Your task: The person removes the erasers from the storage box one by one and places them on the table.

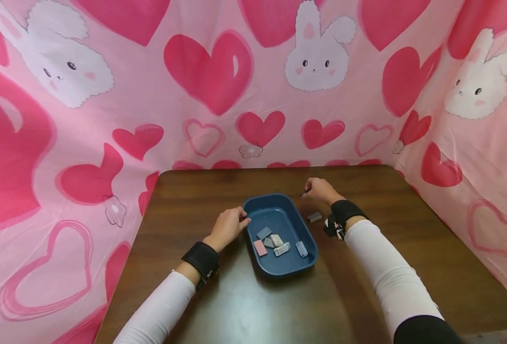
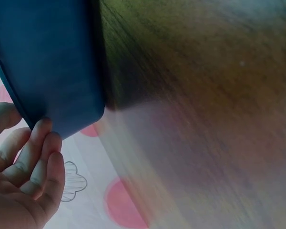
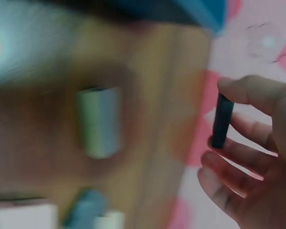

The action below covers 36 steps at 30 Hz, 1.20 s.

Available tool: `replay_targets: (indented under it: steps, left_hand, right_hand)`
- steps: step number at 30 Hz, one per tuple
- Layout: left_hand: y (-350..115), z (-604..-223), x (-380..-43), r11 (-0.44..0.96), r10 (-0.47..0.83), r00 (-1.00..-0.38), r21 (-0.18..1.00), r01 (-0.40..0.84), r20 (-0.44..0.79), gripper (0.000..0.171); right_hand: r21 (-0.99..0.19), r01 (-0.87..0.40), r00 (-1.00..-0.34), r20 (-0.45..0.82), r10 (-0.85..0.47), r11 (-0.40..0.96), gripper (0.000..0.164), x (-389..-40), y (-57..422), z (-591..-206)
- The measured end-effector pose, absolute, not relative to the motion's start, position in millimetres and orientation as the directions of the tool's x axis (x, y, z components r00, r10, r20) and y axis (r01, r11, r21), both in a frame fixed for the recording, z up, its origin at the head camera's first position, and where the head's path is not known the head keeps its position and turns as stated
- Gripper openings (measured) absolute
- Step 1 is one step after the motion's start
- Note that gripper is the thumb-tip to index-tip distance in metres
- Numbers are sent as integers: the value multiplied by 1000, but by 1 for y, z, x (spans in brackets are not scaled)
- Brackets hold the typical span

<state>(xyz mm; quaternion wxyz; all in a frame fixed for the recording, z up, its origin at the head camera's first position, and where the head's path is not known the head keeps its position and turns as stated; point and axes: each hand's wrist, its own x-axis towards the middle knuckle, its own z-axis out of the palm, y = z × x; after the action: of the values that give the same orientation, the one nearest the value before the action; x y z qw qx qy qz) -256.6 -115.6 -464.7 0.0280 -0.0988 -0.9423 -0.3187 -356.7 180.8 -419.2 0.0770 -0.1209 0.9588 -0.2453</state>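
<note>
A blue rectangular tray with rounded corners stands on the table. My left hand pinches its left rim, and in the left wrist view the fingers lie against the outer wall. Inside, toward the near end, lie several small eraser-like blocks, among them a pink block, a white block and a pale blue block. Beyond the tray's far right corner, my right hand holds a small dark block between thumb and fingers, above the table.
A grey block lies on the table just right of the tray. The right wrist view shows a white block and a blue block, blurred, at its lower edge. Pink heart-patterned cloth hangs behind the wooden table.
</note>
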Motion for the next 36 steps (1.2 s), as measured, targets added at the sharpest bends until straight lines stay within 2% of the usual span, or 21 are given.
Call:
replay_targets:
  steps: [4,9,13,22,29,33,36]
  left_hand:
    - [-116,-467,-257,770,166,-979,604,205,120,26]
    - [-114,-466,-257,772,184,-975,595,223,127,26]
    - [-113,-464,-258,781,173,-979,590,203,108,26]
    - [-115,-465,-264,794,155,-983,580,182,95,27]
    - [-116,-463,-267,797,152,-981,573,192,118,27]
    - [-113,-463,-266,809,159,-976,548,214,145,27]
    - [-109,-464,-263,811,168,-976,543,218,141,26]
  right_hand:
    - [-454,-125,-978,-95,-187,882,20,-359,197,-455]
    - [-316,-169,-985,15,-174,934,28,-354,205,-489]
    - [-311,-159,-987,19,-161,937,30,-349,204,-498]
    - [-308,-220,-975,27,-222,926,28,-359,190,-471]
    - [-335,-301,-951,43,-305,893,35,-356,143,-424]
    - [-310,-357,-924,-19,-381,881,33,-349,113,-413]
    - [-291,-384,-889,-140,-436,876,30,-338,93,-416]
